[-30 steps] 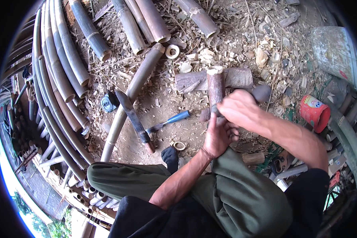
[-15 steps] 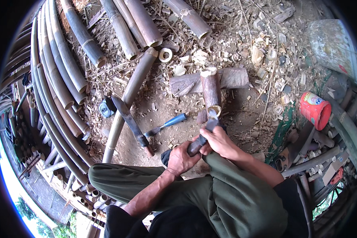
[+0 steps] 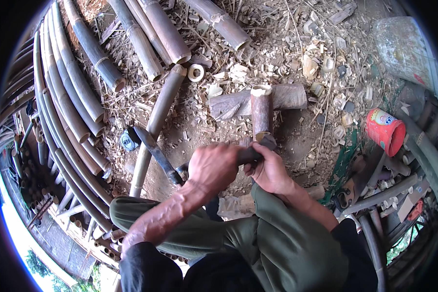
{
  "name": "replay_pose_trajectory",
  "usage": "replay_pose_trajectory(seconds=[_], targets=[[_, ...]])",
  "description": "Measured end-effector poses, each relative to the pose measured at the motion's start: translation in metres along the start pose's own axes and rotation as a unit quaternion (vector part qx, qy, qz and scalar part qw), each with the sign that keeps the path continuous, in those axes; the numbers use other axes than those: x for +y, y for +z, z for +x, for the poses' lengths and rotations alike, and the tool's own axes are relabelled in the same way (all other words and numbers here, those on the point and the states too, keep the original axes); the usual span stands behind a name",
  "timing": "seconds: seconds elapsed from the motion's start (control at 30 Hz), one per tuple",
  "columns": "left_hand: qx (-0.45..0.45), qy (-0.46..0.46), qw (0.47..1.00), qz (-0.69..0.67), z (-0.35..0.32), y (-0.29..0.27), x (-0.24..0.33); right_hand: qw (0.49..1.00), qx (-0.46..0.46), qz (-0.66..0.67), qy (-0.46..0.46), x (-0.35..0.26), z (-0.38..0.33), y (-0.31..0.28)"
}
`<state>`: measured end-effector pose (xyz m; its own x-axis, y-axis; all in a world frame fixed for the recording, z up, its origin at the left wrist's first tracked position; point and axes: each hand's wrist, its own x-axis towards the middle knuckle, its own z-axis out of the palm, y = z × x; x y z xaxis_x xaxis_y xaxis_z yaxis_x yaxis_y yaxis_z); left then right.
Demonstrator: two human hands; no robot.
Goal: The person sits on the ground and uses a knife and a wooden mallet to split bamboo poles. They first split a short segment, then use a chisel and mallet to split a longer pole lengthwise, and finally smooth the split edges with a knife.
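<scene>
A short bamboo section rests across a thick wooden block, its near end beside my hands. My left hand is wrapped round the handle end of a dark tool. Close to the bamboo's near end, my right hand grips the same tool, its thumb along it. The tool's front end lies at the bamboo's rim; its blade can hardly be made out now. Left of my hands, a long dark knife leans over a bamboo pole. The blue-handled chisel is mostly hidden behind my left hand.
Several bamboo poles lie along the left. A blue tape measure sits by the knife. Wood chips and a bamboo ring cover the ground ahead. On the right are a red can, a handsaw and a large pale container.
My left hand has risen away from my lap and moved slightly left, swinging the tool's handle end up so it lies flatter. My right hand has shifted only a little.
</scene>
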<state>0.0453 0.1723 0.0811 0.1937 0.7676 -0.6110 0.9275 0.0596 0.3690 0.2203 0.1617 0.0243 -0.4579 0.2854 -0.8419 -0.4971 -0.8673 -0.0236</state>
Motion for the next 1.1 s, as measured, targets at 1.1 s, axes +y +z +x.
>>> replay_pose_trajectory(seconds=[1.1], targets=[[-0.143, 0.041, 0.989, 0.002, -0.03, 0.04, 0.006, 0.997, -0.043, -0.042, 0.043, 0.023, -0.007, -0.066]])
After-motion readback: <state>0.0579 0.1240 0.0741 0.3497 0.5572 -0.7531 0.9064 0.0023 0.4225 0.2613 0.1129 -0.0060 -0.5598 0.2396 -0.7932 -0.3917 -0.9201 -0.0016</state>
